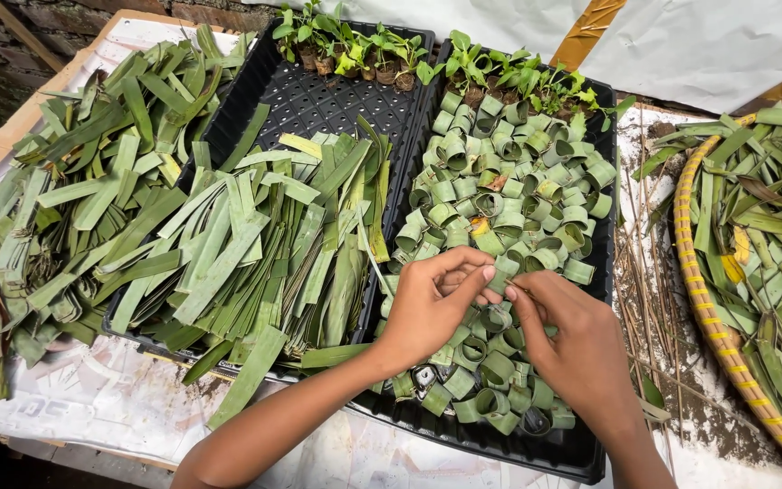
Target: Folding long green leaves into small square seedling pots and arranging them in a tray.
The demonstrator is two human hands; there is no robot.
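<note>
Closest to me, two bare forearms reach in over the near edge of the tabletop (92, 398), which is covered with a pale printed sheet. The left hand (427, 308) and the right hand (572, 340) meet fingertip to fingertip above the right-hand black tray (581, 466), both pinched on one narrow leaf strip (497, 288) that they are curling between them; it sits just over the heap, touching nothing else that I can make out. Under and around the hands lie the rolled leaf rings (509, 190), small green cylinders piled thickly across most of that tray, so a good share of the rolling looks done. Plenty seems left, though: the left-hand black tray (319, 100) still carries a thick sheaf of flat cut strips (264, 244), and beside it, on the sheet, a looser pile of leaf pieces (74, 199) spreads toward the edge. Off to the right, a woven basket (708, 308) with a yellow-banded rim holds more long uncut leaves. Farthest back, a row of small seedlings (364, 50) stands along the far ends of both trays, some in leaf rings.
</note>
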